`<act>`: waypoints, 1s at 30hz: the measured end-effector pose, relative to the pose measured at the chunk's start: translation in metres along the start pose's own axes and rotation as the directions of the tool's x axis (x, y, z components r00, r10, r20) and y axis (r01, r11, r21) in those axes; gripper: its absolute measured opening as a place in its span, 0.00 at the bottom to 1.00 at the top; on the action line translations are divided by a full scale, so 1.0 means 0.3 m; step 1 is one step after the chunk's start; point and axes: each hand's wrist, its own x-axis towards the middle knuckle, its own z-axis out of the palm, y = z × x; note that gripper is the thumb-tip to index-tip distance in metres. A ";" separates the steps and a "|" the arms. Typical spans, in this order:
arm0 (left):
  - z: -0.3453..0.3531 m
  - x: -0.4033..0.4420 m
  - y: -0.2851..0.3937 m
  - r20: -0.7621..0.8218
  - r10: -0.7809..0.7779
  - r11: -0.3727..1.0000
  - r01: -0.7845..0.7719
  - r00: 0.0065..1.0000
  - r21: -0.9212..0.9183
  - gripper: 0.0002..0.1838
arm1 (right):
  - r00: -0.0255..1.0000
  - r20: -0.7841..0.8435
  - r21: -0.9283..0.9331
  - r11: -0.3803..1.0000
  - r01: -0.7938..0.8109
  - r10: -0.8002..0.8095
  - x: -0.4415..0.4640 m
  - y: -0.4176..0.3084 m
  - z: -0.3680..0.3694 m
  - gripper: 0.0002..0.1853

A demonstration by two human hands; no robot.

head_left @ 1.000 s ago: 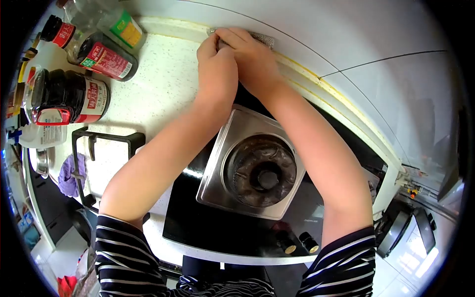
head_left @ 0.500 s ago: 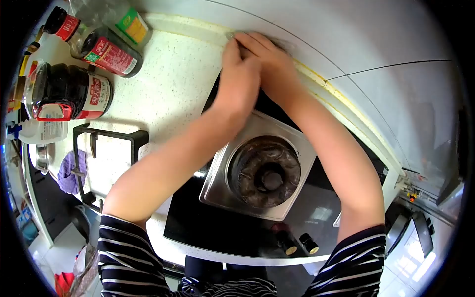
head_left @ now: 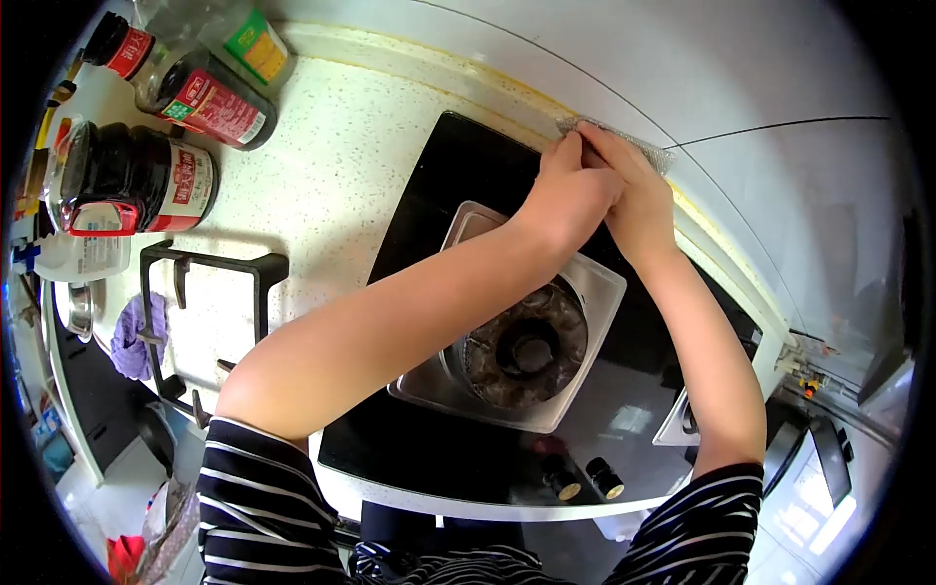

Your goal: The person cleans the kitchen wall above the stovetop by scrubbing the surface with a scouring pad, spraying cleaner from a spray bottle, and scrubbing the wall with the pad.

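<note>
At the back of the stove, both hands meet on a grey mesh-like scrubbing cloth [head_left: 655,154], pressed against the ledge [head_left: 517,93] at the foot of the wall. My right hand [head_left: 636,190] has its fingers over the cloth. My left hand [head_left: 573,200] is closed against the right one, and its fingertips are partly hidden. Below them lies the black glass stove [head_left: 444,166] with a square metal burner tray [head_left: 546,417]. A dark, stained round burner [head_left: 531,353] sits in this tray, partly covered by my left forearm.
A black pan support [head_left: 263,283] rests on the speckled counter to the left, with a purple cloth [head_left: 130,341] beside it. Dark sauce bottles [head_left: 219,105] and a large jar [head_left: 146,185] stand at the back left. Two knobs [head_left: 604,478] are at the stove's front.
Both hands have slid right along the back ledge, bringing the mesh cloth with them. My left forearm now crosses over the burner tray.
</note>
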 end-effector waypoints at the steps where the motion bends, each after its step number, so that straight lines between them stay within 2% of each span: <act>1: 0.002 -0.008 0.012 0.016 -0.024 1.000 0.024 1.000 -0.003 0.16 | 0.999 -0.027 -0.009 1.000 0.026 -0.027 -0.007 0.006 0.006 0.22; 3: -0.022 -0.011 0.030 0.037 -0.052 0.998 0.053 0.998 -0.028 0.16 | 0.995 -0.066 -0.033 0.997 0.072 -0.074 0.003 0.006 0.020 0.19; 4: -0.047 -0.005 0.033 0.043 -0.002 1.000 0.003 0.999 -0.025 0.18 | 0.989 -0.082 -0.064 0.991 0.120 -0.125 0.019 0.002 0.040 0.18; 6: -0.085 -0.004 0.044 -0.080 -0.012 0.975 0.030 0.997 0.220 0.17 | 0.968 -0.108 -0.127 0.969 0.213 -0.227 0.063 -0.006 0.092 0.16; 7: -0.083 -0.001 0.037 -0.185 0.065 0.984 -0.032 0.981 0.177 0.19 | 0.960 -0.130 -0.088 0.968 0.236 -0.246 0.092 -0.020 0.125 0.15; 9: -0.128 0.006 0.063 -0.221 0.094 0.995 -0.086 0.971 0.045 0.20 | 0.932 -0.224 -0.031 0.958 0.285 -0.285 0.160 -0.052 0.201 0.15; 10: -0.140 0.004 0.085 -0.226 0.127 0.989 -0.140 0.966 -0.043 0.20 | 0.938 -0.242 0.029 0.965 0.261 -0.247 0.178 -0.092 0.206 0.15; 12: -0.149 -0.001 0.119 -0.298 0.141 0.982 -0.171 0.944 -0.078 0.19 | 0.950 -0.240 0.072 0.972 0.221 -0.199 0.215 -0.144 0.224 0.16; 13: -0.174 0.006 0.121 -0.280 0.098 0.993 -0.113 0.955 -0.041 0.26 | 0.951 -0.231 0.075 0.971 0.227 -0.205 0.216 -0.145 0.228 0.16; 16: -0.139 0.006 0.091 -0.316 0.140 0.989 -0.146 0.938 0.005 0.26 | 0.956 -0.214 0.067 0.974 0.217 -0.199 0.196 -0.129 0.210 0.16; 19: -0.056 -0.007 0.040 -0.189 0.109 0.994 -0.103 0.976 0.040 0.25 | 0.976 -0.169 -0.004 0.990 0.141 -0.140 0.102 -0.062 0.145 0.16; 20: -0.023 -0.022 0.026 -0.125 0.051 0.992 -0.036 0.991 0.122 0.26 | 0.983 -0.138 -0.048 0.992 0.114 -0.119 0.056 -0.016 0.126 0.15; 21: 0.014 -0.024 0.006 -0.085 0.048 0.986 -0.033 0.995 0.164 0.27 | 0.970 -0.185 -0.106 0.984 0.140 -0.158 0.006 0.029 0.099 0.14; 22: 0.047 -0.018 -0.018 -0.046 0.042 0.978 -0.031 0.998 0.207 0.27 | 0.972 -0.204 -0.134 0.987 0.090 -0.116 -0.031 0.050 0.074 0.13; 24: 0.086 0.014 -0.095 -0.125 0.166 0.909 -0.103 0.978 0.404 0.28 | 0.979 -0.195 -0.087 0.995 0.043 -0.060 -0.076 0.070 0.027 0.15; 26: 0.054 0.027 -0.115 -0.038 0.157 0.901 -0.128 0.987 0.415 0.29 | 0.965 -0.254 -0.113 0.993 0.033 -0.060 -0.077 0.065 0.034 0.15; 28: 0.010 -0.017 -0.017 0.057 0.042 0.963 -0.056 0.997 0.265 0.29 | 0.949 -0.303 -0.133 0.990 0.055 -0.094 -0.056 0.050 0.058 0.15; 29: 0.009 -0.042 0.002 -0.074 0.039 0.988 -0.028 0.996 0.153 0.28 | 0.940 -0.320 -0.144 0.987 0.077 -0.120 -0.035 0.045 0.077 0.15; 30: -0.017 -0.048 0.025 -0.108 0.110 0.966 -0.081 0.988 0.244 0.29 | 0.931 -0.335 -0.157 0.983 0.097 -0.145 -0.015 0.040 0.097 0.15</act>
